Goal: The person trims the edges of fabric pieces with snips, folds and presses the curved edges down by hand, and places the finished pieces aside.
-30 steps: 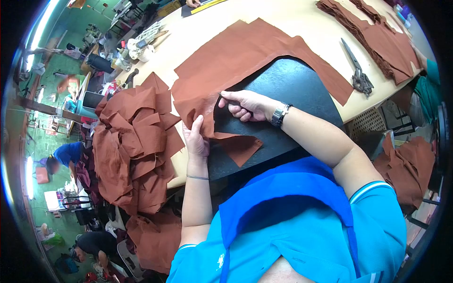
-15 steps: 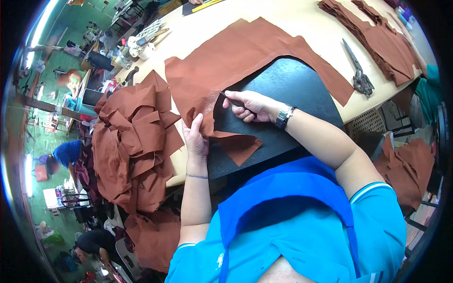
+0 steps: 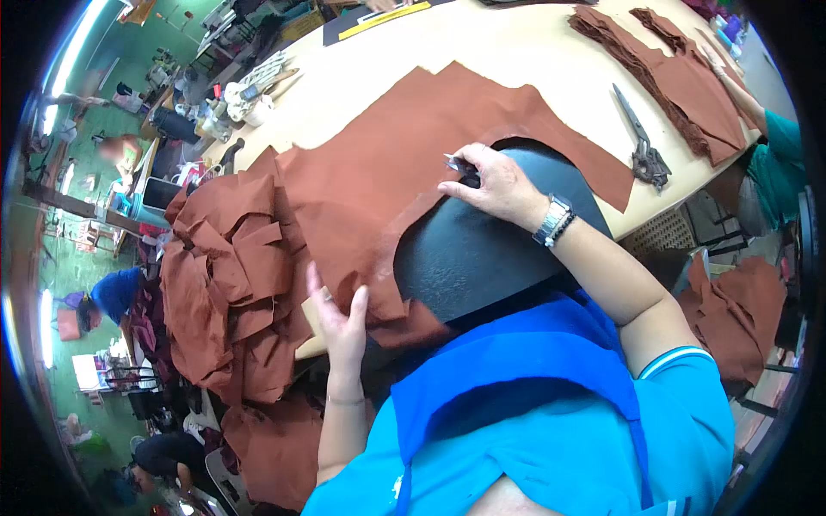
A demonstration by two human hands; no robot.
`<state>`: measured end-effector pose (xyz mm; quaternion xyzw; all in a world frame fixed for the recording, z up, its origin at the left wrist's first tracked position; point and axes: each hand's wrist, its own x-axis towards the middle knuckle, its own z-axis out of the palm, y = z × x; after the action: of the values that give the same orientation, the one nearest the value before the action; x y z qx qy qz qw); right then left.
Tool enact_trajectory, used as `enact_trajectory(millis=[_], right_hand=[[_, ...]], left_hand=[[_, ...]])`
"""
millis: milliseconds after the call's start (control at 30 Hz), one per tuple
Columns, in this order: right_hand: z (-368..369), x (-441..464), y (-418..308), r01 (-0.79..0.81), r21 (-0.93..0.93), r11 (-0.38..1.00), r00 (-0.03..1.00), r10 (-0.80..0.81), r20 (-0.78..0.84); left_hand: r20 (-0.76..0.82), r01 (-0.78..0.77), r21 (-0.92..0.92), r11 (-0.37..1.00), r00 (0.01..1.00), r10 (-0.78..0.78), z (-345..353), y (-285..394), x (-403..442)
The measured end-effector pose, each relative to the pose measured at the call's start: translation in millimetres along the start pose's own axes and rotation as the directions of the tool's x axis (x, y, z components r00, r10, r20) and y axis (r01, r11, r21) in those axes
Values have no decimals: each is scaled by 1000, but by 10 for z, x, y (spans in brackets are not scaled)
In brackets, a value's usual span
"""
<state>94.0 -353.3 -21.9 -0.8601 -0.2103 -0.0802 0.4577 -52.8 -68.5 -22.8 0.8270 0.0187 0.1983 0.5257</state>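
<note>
Brown leather [image 3: 370,181] lies spread over the table, its curved inner edge running along a black cutting board [image 3: 490,241]. My right hand [image 3: 508,185] is closed around a small dark-handled knife [image 3: 469,176], its silvery tip pointing up and left above the leather near that curve. At the leather's lower left corner is my left hand [image 3: 344,331], thumb and fingers spread apart. Its thumb is beside the leather; whether it touches is unclear. A loose leather flap [image 3: 413,327] hangs over the board's front edge.
Large scissors [image 3: 645,146] lie at right. Crumpled leather pieces [image 3: 228,275] are heaped at left, and a leather stack [image 3: 662,86] lies far right, with a co-worker's hand [image 3: 714,62] over it. A yellow ruler [image 3: 383,21] and brushes [image 3: 267,82] lie farther back.
My right hand has lifted the knife and moved up and right along the curve. My left hand has let go of the leather and spread its fingers, lower down. The leather has shifted left.
</note>
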Motion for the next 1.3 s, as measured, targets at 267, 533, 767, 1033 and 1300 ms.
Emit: enact_trajectory(millis=[267, 533, 767, 1033, 1300], right_hand=[[428, 205, -43, 272, -211, 939, 960, -249, 129], [-211, 57, -31, -519, 482, 705, 850, 486, 205], [-371, 10, 290, -713, 684, 156, 642, 539, 546], [-118, 254, 229, -792, 609, -47, 526, 453, 720], [-39, 324, 171, -778, 628, 3, 541, 512, 668]], left_hand=[[266, -678, 362, 640, 733, 626, 97, 1256, 797], [461, -365, 380, 850, 871, 168, 1204, 457, 1408], [350, -516, 373, 772, 848, 398, 1390, -53, 1228], [187, -436, 238, 868, 897, 400, 1365, -48, 1218], [173, -437, 224, 871, 897, 406, 1359, -73, 1222]])
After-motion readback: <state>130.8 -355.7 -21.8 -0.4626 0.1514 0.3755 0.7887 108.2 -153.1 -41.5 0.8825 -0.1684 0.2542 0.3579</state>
